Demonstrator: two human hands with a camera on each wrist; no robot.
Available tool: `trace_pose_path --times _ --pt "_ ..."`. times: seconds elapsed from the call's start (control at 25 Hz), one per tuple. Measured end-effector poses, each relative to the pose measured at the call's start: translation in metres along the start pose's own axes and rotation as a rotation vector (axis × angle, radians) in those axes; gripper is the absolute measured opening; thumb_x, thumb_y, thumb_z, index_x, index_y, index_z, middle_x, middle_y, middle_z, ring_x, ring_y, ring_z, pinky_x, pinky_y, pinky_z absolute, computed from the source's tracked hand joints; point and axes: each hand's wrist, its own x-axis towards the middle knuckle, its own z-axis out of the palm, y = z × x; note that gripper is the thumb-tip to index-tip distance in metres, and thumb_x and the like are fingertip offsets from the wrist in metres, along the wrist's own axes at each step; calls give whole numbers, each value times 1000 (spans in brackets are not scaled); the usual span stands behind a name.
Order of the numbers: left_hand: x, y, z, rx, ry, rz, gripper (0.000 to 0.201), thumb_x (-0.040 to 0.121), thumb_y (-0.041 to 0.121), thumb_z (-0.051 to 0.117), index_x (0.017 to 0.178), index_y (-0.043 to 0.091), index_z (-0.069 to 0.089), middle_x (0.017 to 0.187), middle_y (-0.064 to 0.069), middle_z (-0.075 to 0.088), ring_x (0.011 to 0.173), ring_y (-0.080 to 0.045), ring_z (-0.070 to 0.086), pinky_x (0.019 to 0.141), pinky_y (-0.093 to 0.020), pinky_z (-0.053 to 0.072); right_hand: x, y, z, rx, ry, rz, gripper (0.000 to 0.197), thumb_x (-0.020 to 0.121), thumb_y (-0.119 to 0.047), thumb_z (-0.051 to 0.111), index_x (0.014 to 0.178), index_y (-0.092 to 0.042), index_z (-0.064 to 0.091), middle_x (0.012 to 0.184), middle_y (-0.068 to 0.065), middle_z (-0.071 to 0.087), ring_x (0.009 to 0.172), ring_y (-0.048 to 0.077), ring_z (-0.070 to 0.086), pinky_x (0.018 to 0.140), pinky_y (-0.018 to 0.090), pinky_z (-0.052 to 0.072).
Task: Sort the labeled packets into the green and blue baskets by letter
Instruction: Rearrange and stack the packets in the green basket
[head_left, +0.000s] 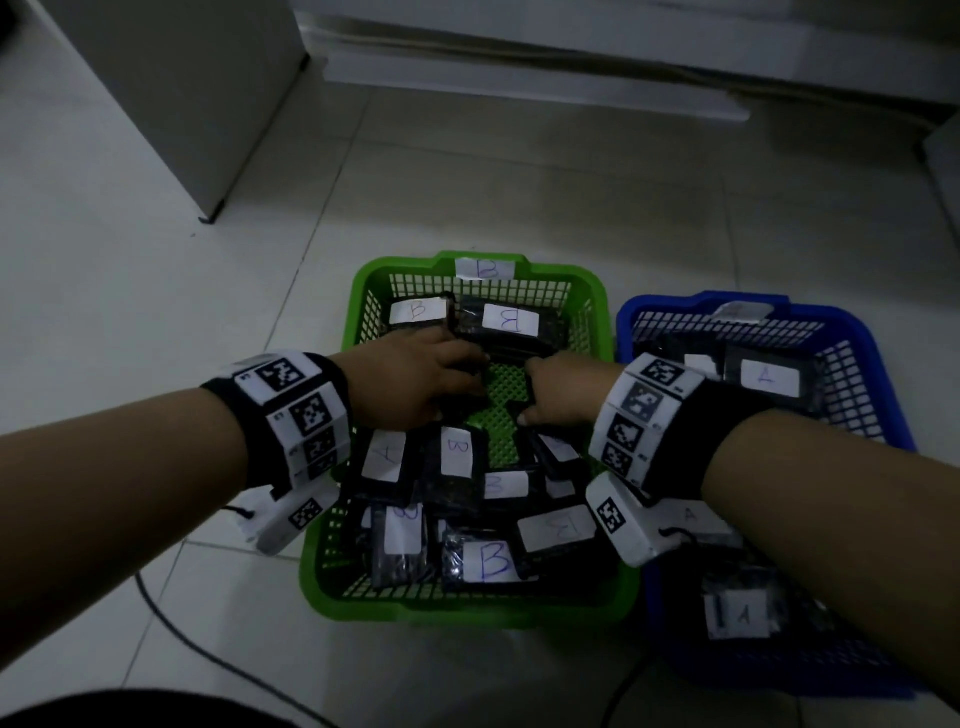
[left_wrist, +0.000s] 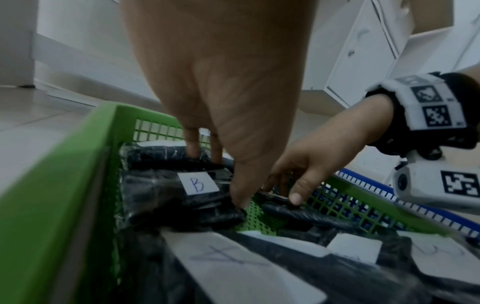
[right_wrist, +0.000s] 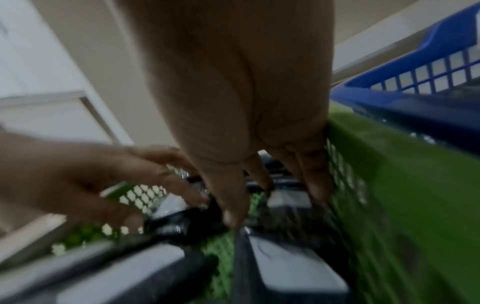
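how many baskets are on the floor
2: a green basket in the middle and a blue basket right beside it on its right. No others show, though the frame edges could hide more.
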Motion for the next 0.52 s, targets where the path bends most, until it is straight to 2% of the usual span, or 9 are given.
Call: trace_pose_path --times 0.08,0.16,0.24,0.32,0.4,0.48,0.52 --pt "2 2 3 22 -98 -48 51 91 35 50 141 32 39 152 2 30 133 -26 34 104 -42 38 2 -1 7 3 12 18 63 85 -44 63 131 -6 42 122 17 56 105 32 57 81 35 49" --pt "3 1 5 31 -111 -69 53 91 34 51 142 32 37 153 3 28 133 -25 34 103 -42 39 -2 -1 5 40 -11 22 71 80 -41 68 135 -12 34 127 16 46 107 32 54 88 39 51" --pt "1 0 2 12 -105 -74 52 89 32 53 140 29 40 150 1 32 128 -26 38 99 -43 42 -4 -3 4 89 -88 3 73 81 -36 68 138 -13 29 134 16 35 105 32 55 86 38 52" --pt "-2 -2 1 -12 -35 -15 47 84 36 56 130 26 52 137 -3 45 115 -27 47 91 -43 47 -9 -7 7 92 -152 -1 75 82 -39 67 140 -12 29 142 18 22 105 32 57 88 37 52" --pt "-5 -1 2 -80 13 96 45 78 50 58 117 27 60 121 0 53 104 -21 49 88 -32 45 -11 -9 12 75 -154 15 85 77 -45 71 143 -15 26 148 21 12 109 35 56 94 39 51" --pt "-8 4 3 -235 -91 126 54 75 58 65 120 29 59 123 5 52 111 -14 45 93 -21 36 -11 -10 13 112 -126 31 91 73 -42 76 144 -20 24 148 24 11 109 37 56 93 40 52" --pt "-10 7 4 -281 -175 112 61 73 59 67 125 30 56 128 7 51 117 -11 44 97 -20 34 -11 -10 14 149 -120 32 91 72 -39 76 144 -22 23 146 24 17 107 36 57 90 39 53"
